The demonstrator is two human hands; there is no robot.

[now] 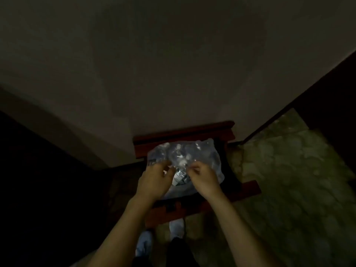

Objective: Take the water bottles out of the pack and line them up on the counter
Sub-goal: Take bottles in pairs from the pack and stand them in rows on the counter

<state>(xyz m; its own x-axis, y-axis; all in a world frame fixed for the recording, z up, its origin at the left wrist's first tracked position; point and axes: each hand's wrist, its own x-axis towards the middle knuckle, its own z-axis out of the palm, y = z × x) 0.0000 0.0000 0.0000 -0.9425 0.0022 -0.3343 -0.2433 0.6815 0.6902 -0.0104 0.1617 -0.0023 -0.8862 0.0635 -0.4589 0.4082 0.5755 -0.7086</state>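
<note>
While bottles fill pack (185,157), hands pinch wrap.

Both hands, left (154,180) and right (204,179), reach forward, fingers curled.

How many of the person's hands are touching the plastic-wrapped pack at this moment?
2. The left hand grips the wrap at the near left of the pack; the right hand pinches the wrap at its near right. The fingertips are partly hidden in the dim light.
</note>
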